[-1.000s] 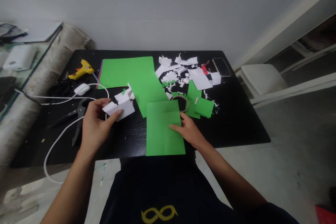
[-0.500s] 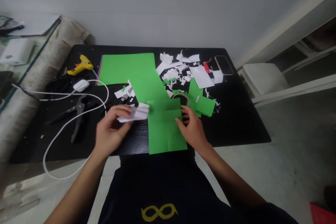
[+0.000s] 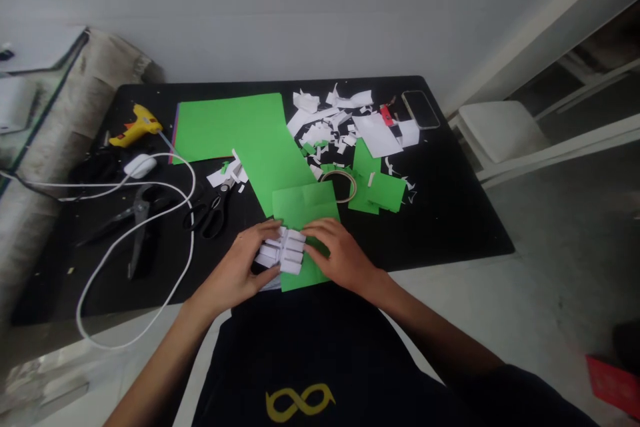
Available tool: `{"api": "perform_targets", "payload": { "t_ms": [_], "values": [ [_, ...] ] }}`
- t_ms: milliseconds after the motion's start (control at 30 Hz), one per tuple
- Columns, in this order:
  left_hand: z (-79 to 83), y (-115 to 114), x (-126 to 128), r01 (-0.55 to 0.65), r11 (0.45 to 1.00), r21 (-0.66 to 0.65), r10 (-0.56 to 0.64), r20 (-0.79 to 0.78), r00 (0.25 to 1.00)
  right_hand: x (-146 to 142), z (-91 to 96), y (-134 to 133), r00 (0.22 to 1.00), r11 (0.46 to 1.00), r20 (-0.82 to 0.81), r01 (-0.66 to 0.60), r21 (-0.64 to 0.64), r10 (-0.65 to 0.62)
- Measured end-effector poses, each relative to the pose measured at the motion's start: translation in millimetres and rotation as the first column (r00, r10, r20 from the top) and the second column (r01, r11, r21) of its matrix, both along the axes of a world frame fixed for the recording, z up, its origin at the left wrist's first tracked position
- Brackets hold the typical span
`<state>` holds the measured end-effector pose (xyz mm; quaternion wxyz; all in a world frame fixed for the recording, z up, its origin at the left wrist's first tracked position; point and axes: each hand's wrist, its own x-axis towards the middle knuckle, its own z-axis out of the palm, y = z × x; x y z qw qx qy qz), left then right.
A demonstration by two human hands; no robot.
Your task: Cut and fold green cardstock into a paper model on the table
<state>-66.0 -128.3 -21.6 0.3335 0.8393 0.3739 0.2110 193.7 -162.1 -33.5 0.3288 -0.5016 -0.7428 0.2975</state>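
A folded white paper piece with slit strips (image 3: 291, 252) lies over the left part of a creased green paper sheet (image 3: 320, 203) at the table's front edge. My left hand (image 3: 246, 260) grips the white piece at its left side, thumb below and fingers above. At its right side, my right hand (image 3: 340, 252) rests over the green sheet, with its fingertips touching the white strips; whether they pinch anything is hard to see. Another green sheet (image 3: 275, 170) lies partly under the creased one. Just beyond sits a roll of tape (image 3: 354, 190).
Black-handled scissors (image 3: 213, 213), pruner-like black shears (image 3: 140, 227) and a yellow glue gun (image 3: 137, 125) lie on the left, near a looping white cable (image 3: 187, 267). White paper scraps (image 3: 320, 133), green pieces (image 3: 387, 190) and a phone (image 3: 421, 109) occupy the back right.
My left hand has brought the white paper piece rightward onto the creased green sheet. My right hand has moved left from the sheet's right edge to the white piece. The view has shifted slightly.
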Motion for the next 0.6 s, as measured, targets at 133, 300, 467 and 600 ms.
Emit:
{"api": "perform_targets", "payload": {
  "t_ms": [133, 300, 467, 600],
  "values": [
    [-5.1, 3, 0, 0.006, 1.0, 0.027, -0.004, -0.053, 0.999, 3, -6.0, -1, 0.991, 0.997, 0.122, -0.062, 0.039, 0.057],
    [0.2, -2, -2, 0.065, 0.997, 0.05, -0.058, -0.138, 0.989, 3, -6.2, -4, 0.983, 0.995, 0.162, -0.092, 0.039, 0.084],
    [-2.6, -7, 5, -0.045, 0.993, 0.111, 0.06, -0.136, 0.989, 8, -6.8, -8, 0.998, 0.998, -0.026, -0.057, 0.002, 0.057],
    [-6.8, -8, 17, -0.09, 0.984, 0.154, 0.108, -0.113, 0.988, 17, -7.8, -14, 0.998, 1.0, -0.069, 0.008, 0.026, -0.006]
  ]
}}
